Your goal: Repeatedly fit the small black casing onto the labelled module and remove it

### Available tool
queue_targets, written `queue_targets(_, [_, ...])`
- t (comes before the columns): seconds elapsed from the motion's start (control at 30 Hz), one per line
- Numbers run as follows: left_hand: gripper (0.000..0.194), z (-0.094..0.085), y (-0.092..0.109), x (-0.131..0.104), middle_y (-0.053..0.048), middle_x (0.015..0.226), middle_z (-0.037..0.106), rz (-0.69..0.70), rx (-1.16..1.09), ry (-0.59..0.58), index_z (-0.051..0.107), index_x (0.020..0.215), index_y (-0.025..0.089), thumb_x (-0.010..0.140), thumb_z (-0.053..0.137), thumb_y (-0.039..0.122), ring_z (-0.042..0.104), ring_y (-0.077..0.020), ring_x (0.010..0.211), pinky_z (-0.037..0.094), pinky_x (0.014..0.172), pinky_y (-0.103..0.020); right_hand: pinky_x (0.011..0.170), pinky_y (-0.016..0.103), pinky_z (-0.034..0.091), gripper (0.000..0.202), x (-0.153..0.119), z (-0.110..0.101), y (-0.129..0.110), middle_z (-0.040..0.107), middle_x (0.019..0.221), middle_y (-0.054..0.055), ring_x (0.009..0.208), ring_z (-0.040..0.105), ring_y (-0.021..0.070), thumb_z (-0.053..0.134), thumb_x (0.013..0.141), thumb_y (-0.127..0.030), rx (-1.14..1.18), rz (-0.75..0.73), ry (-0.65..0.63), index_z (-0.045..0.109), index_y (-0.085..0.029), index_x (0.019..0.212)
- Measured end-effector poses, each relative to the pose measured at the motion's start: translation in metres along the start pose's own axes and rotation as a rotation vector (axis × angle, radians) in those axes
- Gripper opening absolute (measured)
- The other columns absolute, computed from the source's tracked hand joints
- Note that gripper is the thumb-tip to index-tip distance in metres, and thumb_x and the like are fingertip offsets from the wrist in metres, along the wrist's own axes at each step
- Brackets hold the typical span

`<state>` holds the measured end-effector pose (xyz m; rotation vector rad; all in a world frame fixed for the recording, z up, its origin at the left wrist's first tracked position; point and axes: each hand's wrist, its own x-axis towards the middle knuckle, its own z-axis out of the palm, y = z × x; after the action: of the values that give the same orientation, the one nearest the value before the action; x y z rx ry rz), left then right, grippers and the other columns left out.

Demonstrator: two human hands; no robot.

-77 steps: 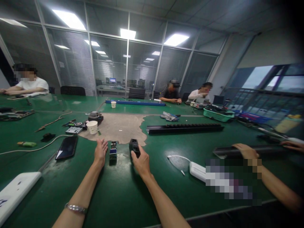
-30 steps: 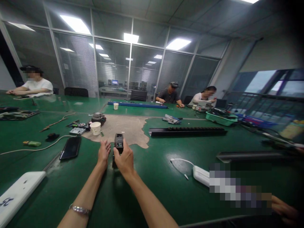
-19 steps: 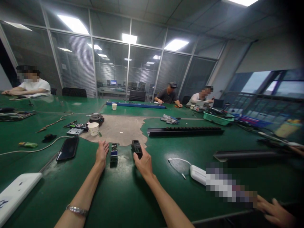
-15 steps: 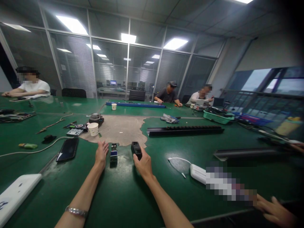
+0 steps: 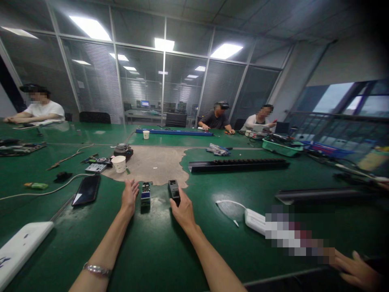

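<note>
Separating black cover from small module

Right hand (image 5: 182, 211) grips the black cover (image 5: 174, 190), now set on the bench (image 5: 152, 251) to the right of the small module (image 5: 145, 192); a second ago it sat over the module. Left hand (image 5: 129, 194) lies open, flat, just beside the module. Bare bench room in front; phone (image 5: 86, 190) left, white adapter (image 5: 254, 221) right, both apart.

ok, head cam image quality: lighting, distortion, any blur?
Head view: ceiling light panels are blown out, the frame bends wide-angle, the right corners darken. Right hand on the black module and left hand read clearly; pixelated patch at lower right.
</note>
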<state>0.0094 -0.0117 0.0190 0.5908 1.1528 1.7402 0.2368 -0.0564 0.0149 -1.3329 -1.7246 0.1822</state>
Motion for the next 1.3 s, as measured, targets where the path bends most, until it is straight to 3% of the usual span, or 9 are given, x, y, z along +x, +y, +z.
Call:
queue_targets(0.13, [0.066, -0.001, -0.001, 0.001, -0.018, 0.128, 0.051, 0.002, 0.004, -0.005, 0.046, 0.128, 0.014, 0.086, 0.028, 0.061, 0.048, -0.0211, 0.119, 0.034, 0.100, -0.035, 0.091, 0.036, 0.044, 0.053, 0.006, -0.009, -0.014, 0.061, 0.114, 0.012, 0.107, 0.057, 0.0246, 0.056, 0.079, -0.027, 0.039, 0.057, -0.001, 0.046, -0.016, 0.130])
queue_targets(0.3, [0.068, -0.001, -0.001, 0.001, -0.018, 0.129, 0.050, 0.006, 0.003, -0.012, 0.046, 0.129, 0.013, 0.085, 0.028, 0.063, 0.048, -0.0215, 0.120, 0.034, 0.101, -0.035, 0.093, 0.032, 0.043, 0.052, 0.019, -0.012, -0.056, 0.061, 0.117, 0.011, 0.108, 0.057, 0.0228, 0.057, 0.082, -0.034, 0.153, 0.022, 0.026, 0.046, -0.016, 0.130])
queue_targets(0.47, [0.067, 0.000, 0.002, -0.002, -0.018, 0.128, 0.052, 0.002, -0.006, -0.001, 0.047, 0.129, 0.014, 0.086, 0.028, 0.062, 0.048, -0.0210, 0.120, 0.033, 0.101, -0.035, 0.091, 0.031, 0.043, 0.048, 0.023, 0.012, -0.095, 0.061, 0.114, 0.010, 0.106, 0.057, 0.0224, 0.057, 0.082, -0.033, 0.202, -0.024, 0.007, 0.048, -0.017, 0.126])
queue_targets(0.6, [0.067, -0.001, 0.004, -0.003, -0.018, 0.126, 0.053, -0.006, -0.016, -0.003, 0.046, 0.129, 0.014, 0.086, 0.027, 0.062, 0.048, -0.0212, 0.120, 0.034, 0.101, -0.035, 0.082, 0.029, 0.045, 0.044, 0.019, 0.035, -0.112, 0.065, 0.102, 0.010, 0.095, 0.061, 0.0224, 0.058, 0.081, -0.031, 0.162, -0.016, -0.007, 0.050, -0.016, 0.121])
queue_targets(0.7, [0.070, -0.002, 0.003, -0.001, -0.019, 0.127, 0.052, -0.015, -0.027, 0.005, 0.045, 0.130, 0.012, 0.085, 0.028, 0.063, 0.048, -0.0218, 0.120, 0.034, 0.101, -0.034, 0.079, 0.029, 0.046, 0.043, 0.016, 0.045, -0.118, 0.064, 0.100, 0.011, 0.092, 0.062, 0.0237, 0.059, 0.079, -0.030, 0.088, 0.010, -0.037, 0.050, -0.015, 0.119])
queue_targets(0.9, [0.074, -0.003, 0.001, 0.004, -0.019, 0.130, 0.049, -0.021, -0.024, 0.016, 0.044, 0.131, 0.012, 0.084, 0.027, 0.066, 0.046, -0.0220, 0.121, 0.033, 0.101, -0.035, 0.085, 0.034, 0.044, 0.051, 0.009, 0.058, -0.117, 0.056, 0.117, 0.019, 0.103, 0.057, 0.0268, 0.059, 0.079, -0.030, -0.032, 0.043, -0.121, 0.045, -0.011, 0.124])
queue_targets(1.13, [0.072, -0.004, 0.001, 0.002, -0.018, 0.129, 0.051, -0.017, -0.010, 0.009, 0.045, 0.130, 0.014, 0.084, 0.028, 0.065, 0.048, -0.0209, 0.120, 0.033, 0.101, -0.034, 0.098, 0.041, 0.037, 0.074, -0.007, 0.072, -0.103, 0.042, 0.133, 0.024, 0.122, 0.042, 0.0315, 0.062, 0.076, -0.034, -0.084, 0.025, -0.175, 0.031, -0.006, 0.137])
queue_targets(1.3, [0.071, -0.003, 0.001, 0.001, -0.018, 0.128, 0.052, -0.012, 0.000, 0.012, 0.046, 0.129, 0.014, 0.084, 0.028, 0.065, 0.048, -0.0210, 0.119, 0.034, 0.101, -0.034, 0.098, 0.041, 0.037, 0.068, -0.007, 0.072, -0.101, 0.044, 0.132, 0.023, 0.121, 0.044, 0.0314, 0.060, 0.078, -0.033, -0.071, 0.024, -0.171, 0.035, -0.006, 0.135])
